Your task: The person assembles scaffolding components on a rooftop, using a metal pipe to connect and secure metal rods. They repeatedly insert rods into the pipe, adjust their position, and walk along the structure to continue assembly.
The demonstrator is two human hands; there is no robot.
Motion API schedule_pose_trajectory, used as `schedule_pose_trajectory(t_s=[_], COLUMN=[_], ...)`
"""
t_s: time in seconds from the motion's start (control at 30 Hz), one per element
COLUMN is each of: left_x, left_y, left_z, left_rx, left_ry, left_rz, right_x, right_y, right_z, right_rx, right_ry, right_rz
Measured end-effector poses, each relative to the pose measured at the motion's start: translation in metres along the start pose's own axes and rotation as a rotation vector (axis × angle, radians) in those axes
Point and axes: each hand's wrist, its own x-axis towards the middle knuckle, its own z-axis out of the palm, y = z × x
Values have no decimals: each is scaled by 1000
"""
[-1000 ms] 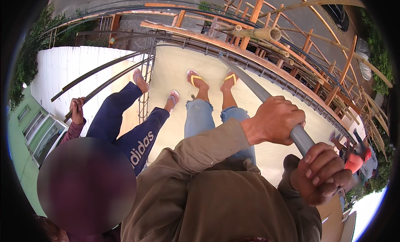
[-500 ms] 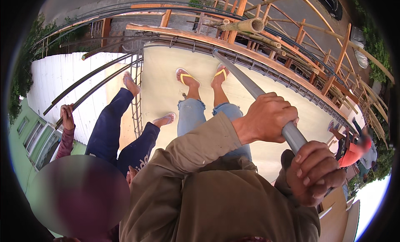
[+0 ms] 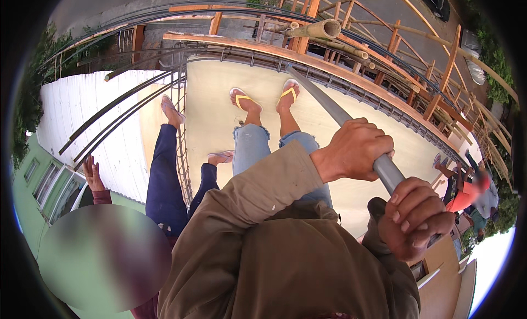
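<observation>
A long grey pipe (image 3: 319,96) slants from the far rebar cage toward my right side. My left hand (image 3: 354,150) is closed around it, and nearer to me my right hand (image 3: 415,216) wraps the same pipe by its near part. The pipe's far tip is next to the rebar cage (image 3: 258,60) at the edge of the pale floor (image 3: 211,121). My feet, in sandals with yellow straps (image 3: 290,91), stand on that floor just short of the cage.
At my left stands a co-worker in dark trousers (image 3: 167,176), one hand (image 3: 94,174) raised near dark rods (image 3: 118,108). Bamboo poles (image 3: 318,30) and timber planks (image 3: 236,43) run along the far edge, with a street below. Other people (image 3: 471,194) are at right.
The co-worker's hand has let go of a dark rod, its fingers now apart, and their legs have shifted. My hands keep their hold on the pipe, moved only slightly.
</observation>
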Motion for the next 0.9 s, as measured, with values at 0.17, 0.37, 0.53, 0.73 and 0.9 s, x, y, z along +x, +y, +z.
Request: schedule_pose_trajectory(t_s=[0.17,0.37,0.53,0.73,0.9], left_x=[-50,2,-14,-25,-18], left_y=[-107,-32,-42,-81,-15], left_z=[9,15,9,4,-6], left_rx=[95,36,27,69,41], left_ry=[-71,-187,-105,-168,-115], left_rz=[-71,-69,-34,-112,-43], right_x=[-18,1,-20,-17,-19], right_y=[81,28,46,87,32], right_z=[13,-8,4,1,5], right_rx=[-62,20,-18,-37,-23], right_ry=[245,220,257,278,118], right_rz=[8,-10,-7,48,-74])
